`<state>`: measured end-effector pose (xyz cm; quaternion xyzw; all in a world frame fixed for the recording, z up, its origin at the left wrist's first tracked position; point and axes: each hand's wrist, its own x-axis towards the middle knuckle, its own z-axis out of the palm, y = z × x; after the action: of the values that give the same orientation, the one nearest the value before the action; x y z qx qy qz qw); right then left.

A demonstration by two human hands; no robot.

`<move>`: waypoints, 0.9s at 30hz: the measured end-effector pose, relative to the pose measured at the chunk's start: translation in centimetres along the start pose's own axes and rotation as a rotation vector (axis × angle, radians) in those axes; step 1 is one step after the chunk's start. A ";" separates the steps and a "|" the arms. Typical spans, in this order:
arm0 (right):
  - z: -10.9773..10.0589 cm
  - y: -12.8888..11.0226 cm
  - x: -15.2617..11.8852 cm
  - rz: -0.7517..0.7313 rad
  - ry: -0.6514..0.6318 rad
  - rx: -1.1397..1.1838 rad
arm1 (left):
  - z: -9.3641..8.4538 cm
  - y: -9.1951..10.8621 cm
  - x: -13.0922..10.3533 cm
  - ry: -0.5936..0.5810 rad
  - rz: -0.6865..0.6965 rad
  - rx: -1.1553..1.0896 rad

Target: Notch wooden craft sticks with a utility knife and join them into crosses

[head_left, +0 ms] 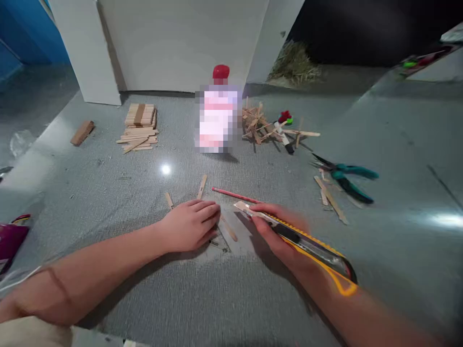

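My left hand [197,224] is pressed down on a clear set square [221,245], its fingers together and curved, hiding most of the square. Craft sticks stick out around it: one [202,187] beyond the knuckles, a shorter piece [169,200] by the wrist side, and another stick [229,228] past the fingertips. In my right hand [277,236] is a yellow and black utility knife [307,243], its blade out and pointing left toward my left hand, a little above the floor. Just beyond the blade lies a red pencil [235,194].
A pixelated bottle with a red cap [221,73] stands ahead. Stacked craft sticks [139,126] and a brown block [82,133] lie left. A stick pile [256,123], teal-handled pliers [349,179] and loose sticks [332,200] lie right. A white panel [181,43] stands behind.
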<state>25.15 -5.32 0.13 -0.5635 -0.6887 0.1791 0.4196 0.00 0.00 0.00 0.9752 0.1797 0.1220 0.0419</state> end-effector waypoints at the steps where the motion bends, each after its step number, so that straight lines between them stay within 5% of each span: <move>1: 0.0 -0.3 -0.2 0.008 0.008 -0.003 | 0.1 -0.1 0.1 0.002 0.002 -0.003; 27: -0.4 -1.0 -0.6 -0.081 -0.102 0.017 | -0.2 -0.3 1.0 0.047 0.003 -0.075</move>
<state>24.84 -6.26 0.87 -0.5217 -0.7299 0.1964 0.3956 0.73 0.61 0.36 0.9700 0.1747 0.1517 0.0739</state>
